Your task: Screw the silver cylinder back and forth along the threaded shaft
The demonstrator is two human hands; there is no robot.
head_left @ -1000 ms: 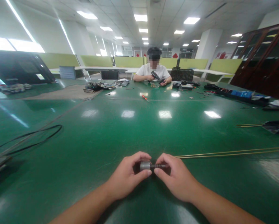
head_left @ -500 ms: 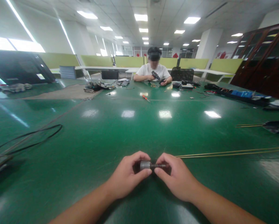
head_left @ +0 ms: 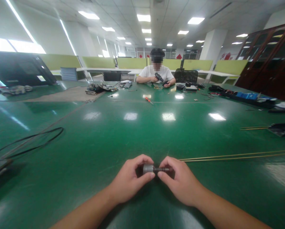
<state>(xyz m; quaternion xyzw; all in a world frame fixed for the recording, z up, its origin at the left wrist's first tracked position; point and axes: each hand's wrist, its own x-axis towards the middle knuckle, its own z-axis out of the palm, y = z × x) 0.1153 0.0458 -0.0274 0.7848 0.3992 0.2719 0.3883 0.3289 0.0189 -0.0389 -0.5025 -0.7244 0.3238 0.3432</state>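
A small grey metal cylinder (head_left: 148, 168) with a thin dark shaft (head_left: 161, 169) pointing right lies crosswise between my hands, low in the middle of the view. The thumb and fingers of my left hand (head_left: 134, 178) curve round the cylinder and grip it. My right hand (head_left: 180, 179) has its thumb and fingers pinched about the shaft. Fingertips of the two hands are a small gap apart. Just beyond my right hand, two long brass-coloured rods (head_left: 228, 157) run off to the right along the green table (head_left: 97, 133).
Across the table sits a person (head_left: 156, 71) holding a dark power tool (head_left: 159, 77). A red screwdriver (head_left: 148, 100) lies mid-table. Electronics (head_left: 99, 88) are at the far left, a tool tray (head_left: 247, 97) at the right. A black cable (head_left: 47, 143) loops at the left.
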